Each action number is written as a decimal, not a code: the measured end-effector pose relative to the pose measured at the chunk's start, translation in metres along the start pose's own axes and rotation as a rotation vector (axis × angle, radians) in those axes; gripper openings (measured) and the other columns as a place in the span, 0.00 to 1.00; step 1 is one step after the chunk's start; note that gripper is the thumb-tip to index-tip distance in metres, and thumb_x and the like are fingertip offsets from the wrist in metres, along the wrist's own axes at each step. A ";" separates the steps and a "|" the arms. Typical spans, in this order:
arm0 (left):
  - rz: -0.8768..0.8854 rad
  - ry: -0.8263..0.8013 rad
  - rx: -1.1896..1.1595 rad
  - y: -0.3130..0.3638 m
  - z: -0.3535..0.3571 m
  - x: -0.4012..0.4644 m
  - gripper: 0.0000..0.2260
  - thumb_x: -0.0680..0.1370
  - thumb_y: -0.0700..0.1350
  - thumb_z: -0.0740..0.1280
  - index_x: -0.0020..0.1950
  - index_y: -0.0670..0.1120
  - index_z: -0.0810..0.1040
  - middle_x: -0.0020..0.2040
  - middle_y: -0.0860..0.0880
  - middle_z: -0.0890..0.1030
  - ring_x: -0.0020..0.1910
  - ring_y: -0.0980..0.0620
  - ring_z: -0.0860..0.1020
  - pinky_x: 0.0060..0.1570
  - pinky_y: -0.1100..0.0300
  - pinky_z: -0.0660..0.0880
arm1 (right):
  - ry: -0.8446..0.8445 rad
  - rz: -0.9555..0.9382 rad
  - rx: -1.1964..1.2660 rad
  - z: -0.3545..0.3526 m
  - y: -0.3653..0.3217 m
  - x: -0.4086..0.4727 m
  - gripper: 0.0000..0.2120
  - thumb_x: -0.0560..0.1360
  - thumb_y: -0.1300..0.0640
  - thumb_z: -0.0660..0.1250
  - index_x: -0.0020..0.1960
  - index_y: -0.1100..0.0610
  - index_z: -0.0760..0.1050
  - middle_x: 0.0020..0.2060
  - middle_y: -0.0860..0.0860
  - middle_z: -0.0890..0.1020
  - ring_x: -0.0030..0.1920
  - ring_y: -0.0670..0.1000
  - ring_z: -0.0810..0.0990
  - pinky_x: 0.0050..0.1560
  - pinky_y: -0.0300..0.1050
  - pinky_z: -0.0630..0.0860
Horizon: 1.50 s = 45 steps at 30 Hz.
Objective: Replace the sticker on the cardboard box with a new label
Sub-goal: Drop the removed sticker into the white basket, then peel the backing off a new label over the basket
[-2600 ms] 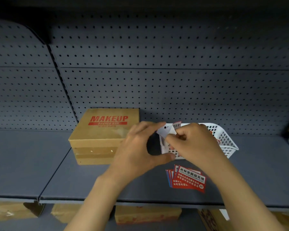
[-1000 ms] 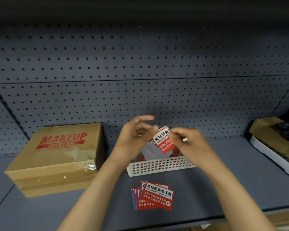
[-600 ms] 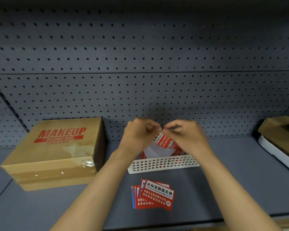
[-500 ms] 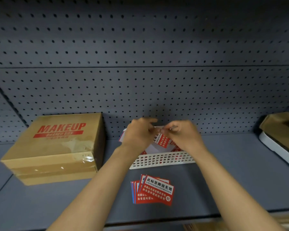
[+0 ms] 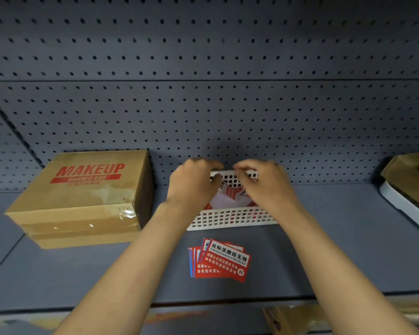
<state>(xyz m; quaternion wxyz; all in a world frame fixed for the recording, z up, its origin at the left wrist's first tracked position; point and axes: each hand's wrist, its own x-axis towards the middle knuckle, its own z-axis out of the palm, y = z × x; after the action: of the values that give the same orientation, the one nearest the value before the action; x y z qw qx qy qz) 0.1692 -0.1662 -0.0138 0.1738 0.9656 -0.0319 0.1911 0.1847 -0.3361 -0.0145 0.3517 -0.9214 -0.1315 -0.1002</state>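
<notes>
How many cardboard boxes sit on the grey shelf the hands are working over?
1. The cardboard box printed MAKEUP stands at the shelf's left, beside the white basket. Brown shapes at the far right edge and below the shelf may be more boxes, but are cut off.

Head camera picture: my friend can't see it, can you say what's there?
Two bare hands, left hand and right hand, reach into a white basket of torn stickers on a grey shelf. A MAKEUP cardboard box sits left; red labels lie in front.
</notes>
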 end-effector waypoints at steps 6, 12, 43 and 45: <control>0.085 0.217 -0.211 0.003 -0.021 -0.026 0.13 0.77 0.43 0.67 0.60 0.54 0.82 0.56 0.54 0.84 0.50 0.55 0.83 0.49 0.55 0.81 | 0.038 -0.102 0.031 -0.016 -0.021 -0.023 0.12 0.78 0.54 0.68 0.60 0.46 0.82 0.54 0.43 0.86 0.61 0.49 0.81 0.62 0.49 0.78; 0.041 0.392 -0.226 0.006 -0.022 -0.071 0.11 0.76 0.39 0.67 0.55 0.51 0.83 0.52 0.52 0.78 0.42 0.53 0.78 0.37 0.55 0.76 | -0.058 -0.113 0.012 -0.011 -0.030 -0.057 0.09 0.75 0.53 0.72 0.55 0.46 0.84 0.47 0.42 0.87 0.44 0.45 0.83 0.51 0.48 0.82; -0.109 -0.075 -0.336 -0.022 0.028 -0.156 0.13 0.76 0.50 0.71 0.60 0.51 0.80 0.58 0.51 0.81 0.58 0.50 0.77 0.55 0.58 0.77 | -0.276 0.207 -0.114 0.029 -0.011 -0.122 0.07 0.77 0.54 0.72 0.50 0.49 0.73 0.49 0.48 0.81 0.52 0.52 0.81 0.52 0.53 0.80; -0.177 -0.056 -0.483 -0.021 0.016 -0.155 0.09 0.77 0.51 0.71 0.54 0.50 0.82 0.51 0.54 0.83 0.49 0.56 0.80 0.48 0.63 0.79 | -0.230 0.206 -0.017 0.020 -0.016 -0.122 0.02 0.80 0.54 0.67 0.51 0.48 0.75 0.50 0.47 0.82 0.52 0.51 0.81 0.53 0.51 0.80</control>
<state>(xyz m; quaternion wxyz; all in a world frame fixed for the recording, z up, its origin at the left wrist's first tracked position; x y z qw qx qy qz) 0.0347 -0.1531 -0.0935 0.4143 0.9000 0.0031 0.1352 0.0660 -0.3318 -0.0530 0.3350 -0.9383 -0.0748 0.0418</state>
